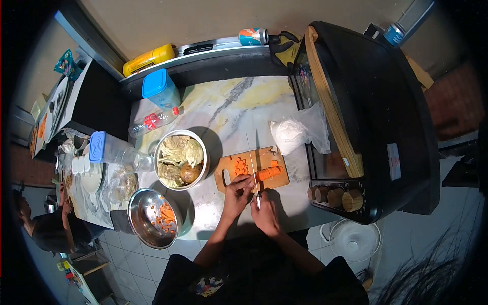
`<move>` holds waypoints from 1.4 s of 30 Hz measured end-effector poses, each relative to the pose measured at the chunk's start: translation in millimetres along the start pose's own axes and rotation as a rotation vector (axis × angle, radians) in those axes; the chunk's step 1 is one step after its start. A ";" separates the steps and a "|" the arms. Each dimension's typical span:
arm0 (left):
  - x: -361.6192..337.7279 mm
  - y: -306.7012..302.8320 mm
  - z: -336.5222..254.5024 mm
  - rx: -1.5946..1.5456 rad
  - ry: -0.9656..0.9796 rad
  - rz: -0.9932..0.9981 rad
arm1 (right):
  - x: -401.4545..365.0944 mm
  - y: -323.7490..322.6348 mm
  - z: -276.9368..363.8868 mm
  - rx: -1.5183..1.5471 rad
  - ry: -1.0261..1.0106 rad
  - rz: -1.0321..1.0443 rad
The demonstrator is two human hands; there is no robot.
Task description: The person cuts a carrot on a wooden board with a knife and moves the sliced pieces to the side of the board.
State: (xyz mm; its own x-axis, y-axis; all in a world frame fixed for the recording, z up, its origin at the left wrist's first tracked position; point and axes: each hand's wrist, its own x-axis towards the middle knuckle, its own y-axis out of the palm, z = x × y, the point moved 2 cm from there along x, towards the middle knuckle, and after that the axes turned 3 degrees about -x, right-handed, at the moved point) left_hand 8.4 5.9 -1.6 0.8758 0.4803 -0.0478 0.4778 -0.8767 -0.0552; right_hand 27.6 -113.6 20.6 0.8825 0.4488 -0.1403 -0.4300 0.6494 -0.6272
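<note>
A wooden cutting board lies on the marble-patterned counter before me. My right hand is closed round the white handle of a knife, its long blade pointing away from me over the board. Beside the blade, my left hand has its fingers bent together near the carrot pieces; what it pinches, if anything, is too small to tell. Sliced carrot lies in a row right of the blade, and small carrot pieces are left of it.
Left of the board stand a white bowl with cabbage and a steel bowl with carrot bits. A plastic bag of white powder lies near a black oven on the right. Another person is at the far left.
</note>
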 end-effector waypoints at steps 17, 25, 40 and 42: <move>-0.7 -0.4 10.5 -0.086 -0.018 -0.002 | -0.4 3.6 -3.7 0.006 0.023 0.034; 0.6 -2.1 4.5 -0.052 -0.025 0.029 | 0.4 6.1 -4.4 0.019 0.075 0.056; -1.9 -0.6 1.0 -0.079 -0.105 0.006 | 0.5 6.6 -4.1 -0.022 0.113 0.139; -2.7 1.1 4.0 -0.107 -0.128 0.004 | -0.1 5.6 -3.3 -0.013 0.123 0.141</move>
State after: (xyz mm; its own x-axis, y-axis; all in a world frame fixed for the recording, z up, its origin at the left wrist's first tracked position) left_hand 6.2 3.7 -5.5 0.8651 0.4701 -0.1751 0.4849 -0.8731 0.0516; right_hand 25.8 -112.1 14.6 0.8309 0.4554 -0.3197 -0.5490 0.5774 -0.6043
